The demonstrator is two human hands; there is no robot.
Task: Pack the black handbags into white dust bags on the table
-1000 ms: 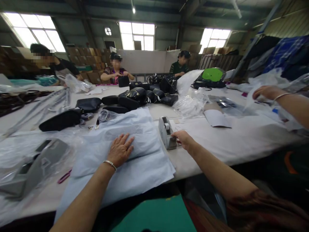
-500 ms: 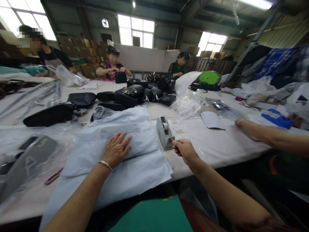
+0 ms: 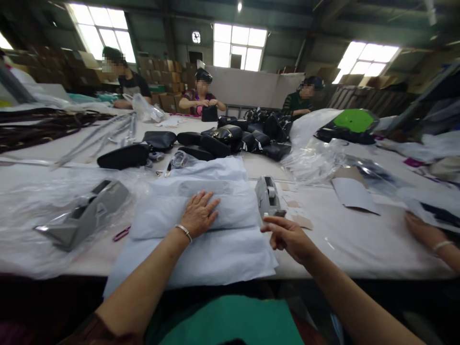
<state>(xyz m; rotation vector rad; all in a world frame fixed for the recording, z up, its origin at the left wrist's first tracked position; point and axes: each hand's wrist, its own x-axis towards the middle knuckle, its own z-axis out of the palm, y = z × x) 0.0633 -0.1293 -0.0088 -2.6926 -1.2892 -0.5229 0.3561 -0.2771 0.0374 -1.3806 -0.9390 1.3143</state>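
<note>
My left hand [image 3: 199, 214] lies flat, fingers spread, on a folded sheet of pale bluish wrapping paper [image 3: 201, 256]. A flat bulge shows beneath the paper, and its contents are hidden. Just right of the paper stands a grey tape dispenser [image 3: 265, 194] with a roll in it. My right hand [image 3: 287, 237] is in front of the dispenser's cutting end, index finger and thumb close together. A small whitish bit of tape [image 3: 266, 215] appears at the fingertips, though blur makes it hard to make out. Small brown card pieces [image 3: 302, 222] lie beside the dispenser.
A second tape dispenser [image 3: 84, 213] sits on clear plastic at left, near a pink cutter [image 3: 121, 234]. Black bags [image 3: 223, 139] are heaped farther back, with a coiled strap [image 3: 178, 159] before them. A co-worker's hand [image 3: 424, 230] is at right; several people work across the table.
My right hand has come away from the dispenser's cutting edge toward me and left, its index finger straighter. My left hand stays flat on the paper. The head view has turned left.
</note>
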